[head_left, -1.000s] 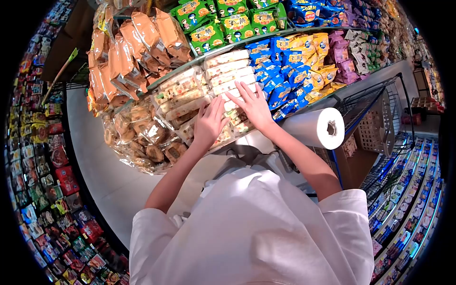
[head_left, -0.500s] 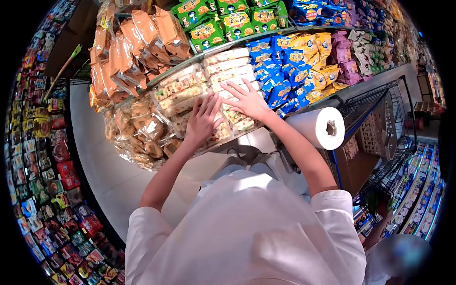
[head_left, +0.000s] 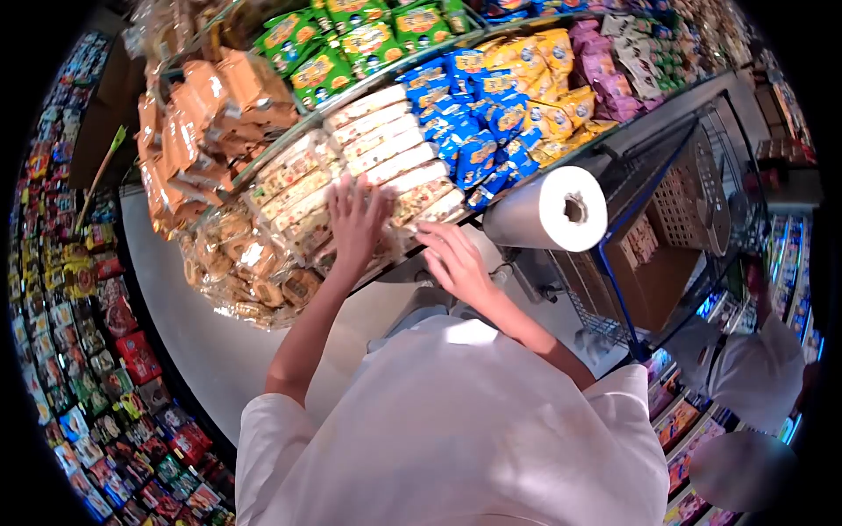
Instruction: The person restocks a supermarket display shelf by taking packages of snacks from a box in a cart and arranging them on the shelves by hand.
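My left hand (head_left: 354, 230) lies on the rows of clear-wrapped pale snack bars (head_left: 381, 145), its fingers stretched out and apart. Toward the front edge of the same bars is my right hand (head_left: 460, 266), fingers loosely bent and spread, the tips close to the nearest wrapped bars; whether they touch is hard to tell. Neither hand visibly grips anything. Left of the bars sit clear bags of round brown biscuits (head_left: 254, 263). Blue snack packets (head_left: 478, 123) adjoin the bars on the right.
Orange-brown packets (head_left: 210, 110), green packs (head_left: 368, 44) and yellow packets (head_left: 553, 118) fill neighbouring bins. A roll of plastic bags (head_left: 526, 210) sticks out at right. Beside it stands a cart (head_left: 605, 289) with a cardboard box (head_left: 667, 280). Another person (head_left: 754, 373) is at lower right.
My right hand has drawn back from the top of the bars to the front edge. My left hand remains on the bars. The view has shifted, showing more of the cart and another person.
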`<action>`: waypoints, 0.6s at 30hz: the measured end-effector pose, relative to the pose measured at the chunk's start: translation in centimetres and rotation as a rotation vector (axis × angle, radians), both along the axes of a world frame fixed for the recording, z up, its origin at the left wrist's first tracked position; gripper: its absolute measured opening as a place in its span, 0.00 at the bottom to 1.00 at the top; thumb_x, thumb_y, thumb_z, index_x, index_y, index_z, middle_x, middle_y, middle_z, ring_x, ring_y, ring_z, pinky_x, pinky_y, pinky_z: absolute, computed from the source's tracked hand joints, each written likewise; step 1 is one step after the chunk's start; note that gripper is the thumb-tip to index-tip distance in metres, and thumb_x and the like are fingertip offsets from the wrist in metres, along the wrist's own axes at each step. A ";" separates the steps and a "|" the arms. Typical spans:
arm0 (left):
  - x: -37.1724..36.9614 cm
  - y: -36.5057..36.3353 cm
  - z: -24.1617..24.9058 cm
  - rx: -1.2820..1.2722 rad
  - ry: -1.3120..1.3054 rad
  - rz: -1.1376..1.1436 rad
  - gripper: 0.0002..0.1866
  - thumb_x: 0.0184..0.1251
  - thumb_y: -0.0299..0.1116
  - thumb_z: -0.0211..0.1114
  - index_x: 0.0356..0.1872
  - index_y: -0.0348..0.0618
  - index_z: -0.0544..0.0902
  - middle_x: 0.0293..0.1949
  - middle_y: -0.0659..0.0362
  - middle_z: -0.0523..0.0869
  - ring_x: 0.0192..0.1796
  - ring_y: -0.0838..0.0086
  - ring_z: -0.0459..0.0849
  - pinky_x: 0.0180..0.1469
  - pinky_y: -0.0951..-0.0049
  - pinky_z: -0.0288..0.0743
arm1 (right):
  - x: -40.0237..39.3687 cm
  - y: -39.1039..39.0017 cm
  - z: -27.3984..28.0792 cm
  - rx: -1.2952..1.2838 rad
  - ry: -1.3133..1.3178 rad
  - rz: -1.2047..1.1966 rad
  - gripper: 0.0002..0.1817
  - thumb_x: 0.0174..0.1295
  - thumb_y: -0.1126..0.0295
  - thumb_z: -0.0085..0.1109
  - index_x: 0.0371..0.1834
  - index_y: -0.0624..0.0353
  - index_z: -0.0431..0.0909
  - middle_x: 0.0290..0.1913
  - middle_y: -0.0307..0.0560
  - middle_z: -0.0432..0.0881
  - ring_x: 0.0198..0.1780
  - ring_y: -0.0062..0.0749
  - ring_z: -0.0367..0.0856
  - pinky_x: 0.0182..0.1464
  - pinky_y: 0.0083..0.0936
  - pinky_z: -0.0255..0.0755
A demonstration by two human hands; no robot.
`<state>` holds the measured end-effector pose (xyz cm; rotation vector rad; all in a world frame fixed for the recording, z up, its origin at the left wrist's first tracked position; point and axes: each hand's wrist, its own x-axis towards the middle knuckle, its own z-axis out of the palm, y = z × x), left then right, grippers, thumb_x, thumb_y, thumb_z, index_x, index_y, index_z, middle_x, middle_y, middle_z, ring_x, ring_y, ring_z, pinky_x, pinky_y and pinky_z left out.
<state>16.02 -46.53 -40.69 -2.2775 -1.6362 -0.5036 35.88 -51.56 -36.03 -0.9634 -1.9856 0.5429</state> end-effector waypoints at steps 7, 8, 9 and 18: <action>3.7 0.7 -2.2 -0.117 -0.043 -0.098 0.14 0.49 0.23 0.57 0.40 0.41 0.75 0.42 0.56 0.75 0.39 0.63 0.73 0.40 0.65 0.68 | 13.6 -5.5 8.9 0.355 0.206 -0.566 0.07 0.50 0.81 0.51 0.33 0.72 0.74 0.29 0.55 0.79 0.29 0.41 0.78 0.31 0.27 0.74; 4.8 0.7 -1.5 -0.184 -0.071 -0.057 0.13 0.48 0.22 0.57 0.39 0.41 0.76 0.38 0.56 0.75 0.37 0.64 0.73 0.38 0.67 0.68 | 16.6 -6.0 8.9 0.319 0.231 -0.736 0.07 0.53 0.83 0.49 0.35 0.71 0.73 0.31 0.54 0.79 0.30 0.40 0.78 0.32 0.27 0.73; 5.9 0.5 -1.3 -0.147 -0.096 -0.026 0.13 0.48 0.21 0.56 0.38 0.41 0.76 0.36 0.56 0.75 0.37 0.63 0.73 0.38 0.67 0.68 | 19.3 -5.7 9.2 0.269 0.366 -0.926 0.07 0.57 0.83 0.47 0.37 0.69 0.74 0.32 0.52 0.79 0.32 0.34 0.78 0.34 0.24 0.73; 15.4 -0.7 -2.3 -0.124 -0.097 0.322 0.23 0.50 0.38 0.63 0.46 0.37 0.69 0.43 0.50 0.70 0.46 0.56 0.69 0.46 0.58 0.64 | 53.9 0.4 -16.8 -0.789 -0.536 -1.434 0.17 0.51 0.63 0.60 0.43 0.59 0.77 0.36 0.53 0.81 0.38 0.43 0.81 0.45 0.32 0.72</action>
